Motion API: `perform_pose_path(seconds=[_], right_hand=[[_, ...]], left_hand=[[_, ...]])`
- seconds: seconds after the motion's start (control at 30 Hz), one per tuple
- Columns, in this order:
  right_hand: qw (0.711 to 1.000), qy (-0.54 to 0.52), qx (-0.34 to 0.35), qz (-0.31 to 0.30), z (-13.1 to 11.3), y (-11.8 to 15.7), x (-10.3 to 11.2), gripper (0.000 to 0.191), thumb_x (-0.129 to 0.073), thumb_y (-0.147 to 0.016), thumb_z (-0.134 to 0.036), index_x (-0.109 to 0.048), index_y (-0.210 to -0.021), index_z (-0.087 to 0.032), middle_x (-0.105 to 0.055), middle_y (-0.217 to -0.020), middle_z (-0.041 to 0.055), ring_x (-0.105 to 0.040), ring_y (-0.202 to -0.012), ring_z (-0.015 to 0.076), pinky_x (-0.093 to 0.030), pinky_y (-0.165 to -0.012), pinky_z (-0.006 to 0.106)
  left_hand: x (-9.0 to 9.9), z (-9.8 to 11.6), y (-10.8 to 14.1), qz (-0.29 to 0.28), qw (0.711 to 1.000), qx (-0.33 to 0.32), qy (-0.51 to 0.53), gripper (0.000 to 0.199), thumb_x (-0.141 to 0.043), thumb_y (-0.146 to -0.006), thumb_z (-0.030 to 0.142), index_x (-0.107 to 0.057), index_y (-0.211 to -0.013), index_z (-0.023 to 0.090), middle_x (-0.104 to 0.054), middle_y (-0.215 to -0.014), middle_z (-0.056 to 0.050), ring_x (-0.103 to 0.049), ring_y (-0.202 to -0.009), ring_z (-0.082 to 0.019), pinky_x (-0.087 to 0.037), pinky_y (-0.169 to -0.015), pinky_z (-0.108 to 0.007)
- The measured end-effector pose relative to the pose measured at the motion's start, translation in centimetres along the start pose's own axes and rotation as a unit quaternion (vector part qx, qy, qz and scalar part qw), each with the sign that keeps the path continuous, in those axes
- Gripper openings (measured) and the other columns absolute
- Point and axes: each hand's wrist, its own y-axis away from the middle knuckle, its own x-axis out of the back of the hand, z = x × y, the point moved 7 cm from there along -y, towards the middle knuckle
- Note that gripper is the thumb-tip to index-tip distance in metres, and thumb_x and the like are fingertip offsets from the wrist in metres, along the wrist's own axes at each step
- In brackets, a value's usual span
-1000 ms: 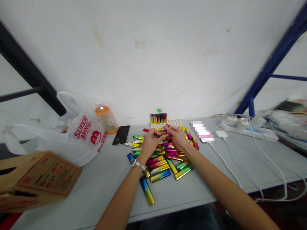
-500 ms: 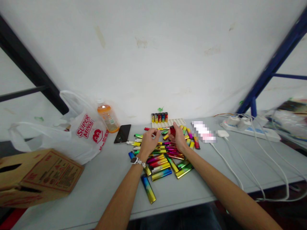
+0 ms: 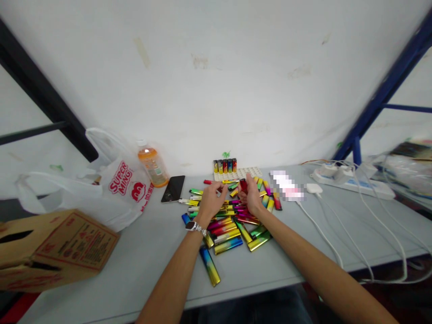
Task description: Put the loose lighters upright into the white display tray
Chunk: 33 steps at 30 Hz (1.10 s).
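Note:
Above a spread of shiny multicoloured lighters (image 3: 225, 228), my right hand (image 3: 252, 197) is closed around a dark red lighter (image 3: 243, 184) held with its top up. My left hand (image 3: 212, 201), with a watch (image 3: 191, 226) on the wrist, is a short way to the left, its fingers curled toward the thumb. Whatever it may pinch is too small to make out. Behind the hands, several lighters (image 3: 225, 165) stand upright in a row at the left part of a pale tray with holes (image 3: 254, 172). A blue-and-yellow lighter (image 3: 209, 266) lies nearest the table edge.
At left are a cardboard box (image 3: 72, 252), a white plastic bag (image 3: 114, 198), an orange drink bottle (image 3: 153, 166) and a black phone (image 3: 173, 189). On the right lie a blurred-out device (image 3: 286, 185), a white charger (image 3: 313, 189), a power strip (image 3: 354, 181) and loose cables.
The red lighter shows more clearly in my right hand. My left fingers have shifted very slightly to the right. The lighters on the table and in the tray stay as they were.

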Motion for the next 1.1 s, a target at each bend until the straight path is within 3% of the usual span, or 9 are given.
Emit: perform_pose_path(seconds=[0.2, 0.53, 0.7, 0.77, 0.9, 1.0, 1.1], right_hand=[[1.0, -0.013, 0.001, -0.015, 0.1, -0.1, 0.0, 0.062, -0.043, -0.081, -0.077, -0.044, -0.056, -0.021, -0.027, -0.042, -0.0072, -0.019, -0.037, 0.0066, -0.012, -0.038, 0.022], [0.995, 0.081, 0.048, 0.03, -0.6, -0.3, 0.9, 0.046, -0.046, -0.09, -0.053, -0.045, -0.056, -0.022, -0.032, -0.043, -0.0048, -0.025, -0.038, 0.0094, -0.019, -0.038, 0.025], [0.999, 0.014, 0.038, -0.031, -0.5, -0.2, 0.2, 0.044, -0.047, -0.087, -0.064, -0.049, -0.074, -0.022, -0.034, -0.046, -0.0089, -0.024, -0.036, 0.0076, -0.016, -0.036, 0.022], [0.996, 0.025, 0.071, -0.039, -0.9, -0.3, 0.0, 0.038, -0.057, -0.084, -0.061, -0.046, -0.084, -0.024, -0.043, -0.05, -0.01, -0.031, -0.036, 0.0076, -0.02, -0.036, 0.02], [0.988, 0.076, 0.129, -0.042, -1.4, -0.6, -0.2, 0.037, -0.066, -0.082, -0.053, -0.043, -0.093, -0.027, -0.054, -0.056, -0.0103, -0.047, -0.043, 0.0108, -0.038, -0.043, 0.022], [0.977, 0.121, 0.171, -0.042, -1.8, -1.0, 0.0, 0.033, -0.068, -0.081, -0.051, -0.052, -0.089, -0.023, -0.062, -0.068, -0.0037, -0.059, -0.061, 0.0139, -0.048, -0.058, 0.026], [0.952, 0.21, 0.224, -0.003, -2.6, -1.4, 0.6, 0.029, -0.071, -0.079, -0.047, -0.065, -0.086, -0.02, -0.065, -0.079, 0.0016, -0.059, -0.072, 0.0161, -0.048, -0.065, 0.028]], left_hand=[[0.0, 0.1, 0.1, -0.006, 1.0, -0.008, -0.006, 0.032, -0.049, -0.096, 0.038, -0.062, -0.074, 0.019, -0.066, -0.073, -0.002, -0.06, -0.069, -0.015, -0.046, -0.069, -0.027], [0.3, 0.3, -0.1, -0.016, 1.0, -0.017, -0.01, 0.027, -0.05, -0.095, 0.035, -0.063, -0.078, 0.019, -0.068, -0.079, -0.004, -0.063, -0.076, -0.017, -0.048, -0.075, -0.029], [1.5, -0.5, 0.0, -0.105, 0.994, -0.025, -0.027, 0.007, -0.063, -0.082, 0.024, -0.069, -0.084, 0.02, -0.073, -0.088, -0.004, -0.066, -0.086, -0.02, -0.05, -0.084, -0.033], [1.7, -1.6, 0.3, -0.153, 0.988, 0.004, -0.034, 0.009, -0.068, -0.078, 0.024, -0.072, -0.084, 0.02, -0.074, -0.088, -0.004, -0.068, -0.085, -0.022, -0.051, -0.082, -0.034], [1.5, -2.7, 0.6, -0.196, 0.98, 0.019, -0.032, 0.012, -0.071, -0.074, 0.026, -0.075, -0.084, 0.02, -0.076, -0.088, -0.006, -0.069, -0.082, -0.023, -0.052, -0.077, -0.033], [0.8, -2.8, 0.7, -0.215, 0.976, 0.015, -0.035, 0.01, -0.069, -0.075, 0.024, -0.076, -0.082, 0.02, -0.076, -0.087, -0.006, -0.069, -0.081, -0.023, -0.052, -0.077, -0.033], [0.4, -2.8, 0.6, -0.2, 0.978, 0.002, -0.06, 0.01, -0.07, -0.075, 0.022, -0.077, -0.082, 0.021, -0.076, -0.087, -0.006, -0.069, -0.082, -0.024, -0.052, -0.08, -0.034]])
